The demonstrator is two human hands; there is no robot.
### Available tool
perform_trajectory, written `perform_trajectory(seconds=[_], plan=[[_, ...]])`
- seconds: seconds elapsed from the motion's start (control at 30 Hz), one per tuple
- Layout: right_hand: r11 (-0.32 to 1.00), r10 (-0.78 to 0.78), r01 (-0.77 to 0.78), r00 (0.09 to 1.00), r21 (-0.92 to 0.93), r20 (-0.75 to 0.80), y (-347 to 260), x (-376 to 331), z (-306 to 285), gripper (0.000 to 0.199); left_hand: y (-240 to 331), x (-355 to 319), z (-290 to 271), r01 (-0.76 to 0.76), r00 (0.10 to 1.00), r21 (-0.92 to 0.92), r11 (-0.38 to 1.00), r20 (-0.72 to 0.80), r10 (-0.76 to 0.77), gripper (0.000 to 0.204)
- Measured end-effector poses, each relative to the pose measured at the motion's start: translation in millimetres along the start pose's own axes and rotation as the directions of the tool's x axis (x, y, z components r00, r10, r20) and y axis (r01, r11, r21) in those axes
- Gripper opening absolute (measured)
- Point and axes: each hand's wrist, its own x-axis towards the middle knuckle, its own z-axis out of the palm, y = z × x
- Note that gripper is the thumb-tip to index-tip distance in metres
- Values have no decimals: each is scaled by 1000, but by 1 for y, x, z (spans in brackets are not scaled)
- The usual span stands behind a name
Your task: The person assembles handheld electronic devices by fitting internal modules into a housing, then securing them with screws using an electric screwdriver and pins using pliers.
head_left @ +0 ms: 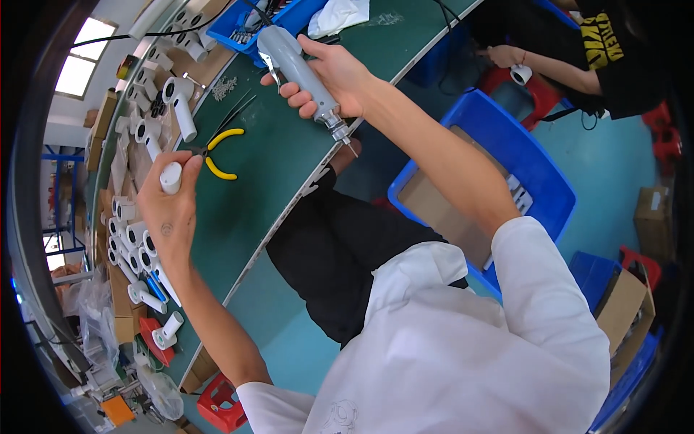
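Observation:
My right hand (pixel 336 78) is wrapped round a grey electric screwdriver (pixel 295 66) held above the far side of the bench. The tool's metal nose and thin bit tilt down toward the bench's near edge. Closed at the left, my left hand (pixel 168 206) grips a white cylindrical part (pixel 171 178). Only its round end shows; the rest is hidden in the fingers. Beside that hand lie yellow-handled pliers (pixel 226 134), their jaws partly behind the fingers. Tweezers (pixel 233 114) and a small heap of screws (pixel 224 88) lie just beyond.
Several white housings (pixel 183 116) line the left of the green bench (pixel 242 210). A blue parts bin (pixel 238 30) stands at the back. To the right, a large blue tub (pixel 531 155) stands on the floor, and another person's hand (pixel 504 56) is near a white part.

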Motion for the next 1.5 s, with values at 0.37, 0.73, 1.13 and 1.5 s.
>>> perform_trajectory(seconds=[0.37, 0.73, 1.13, 1.5], plan=[[974, -46, 14, 990, -228, -136, 15, 3, 38, 47, -37, 24, -10, -138, 985, 141, 980, -89, 151, 16], [941, -338, 334, 939, -63, -68, 91, -17, 57, 37, -77, 33, 18, -200, 968, 244, 949, -103, 230, 12], [734, -451, 247, 873, -632, -183, 15, 19, 78, 39, -98, 34, 0, -22, 990, 188, 982, -133, 48, 12], [100, -746, -273, 615, -957, -254, -56, 74, 58, 55, -118, 34, 3, -109, 993, 409, 906, 15, 113, 22]])
